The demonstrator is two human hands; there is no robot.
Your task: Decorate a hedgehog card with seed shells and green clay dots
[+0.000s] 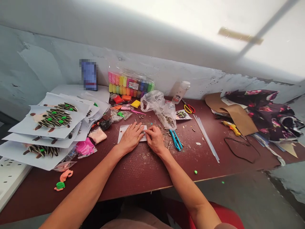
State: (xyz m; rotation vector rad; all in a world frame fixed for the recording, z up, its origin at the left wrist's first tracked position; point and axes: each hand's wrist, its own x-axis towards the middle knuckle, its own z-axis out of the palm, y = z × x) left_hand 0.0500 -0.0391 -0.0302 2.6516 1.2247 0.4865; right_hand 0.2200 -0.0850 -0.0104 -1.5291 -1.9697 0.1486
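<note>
A small white card (122,129) lies flat on the dark red table, mostly covered by my hands. My left hand (131,136) rests on it with the fingers stretched out. At the card's right side, my right hand (154,138) has its thumb and fingers pinched together. A small dark sliver that looks like a sunflower seed shows at those fingertips. Loose sunflower seeds (169,143) are scattered to the right of my right hand. Beyond them, a clear plastic bag (164,109) holds more seeds. A blue utility knife (175,140) lies beside the loose seeds.
Stacked sheets with seed-covered hedgehogs (57,119) stand at left, near pink clay (85,148). A pack of coloured clay (131,85) leans on the wall. Scissors (189,108), a white bottle (181,92), glue sticks (206,138) and a yellow glue gun (231,128) lie or stand rightward.
</note>
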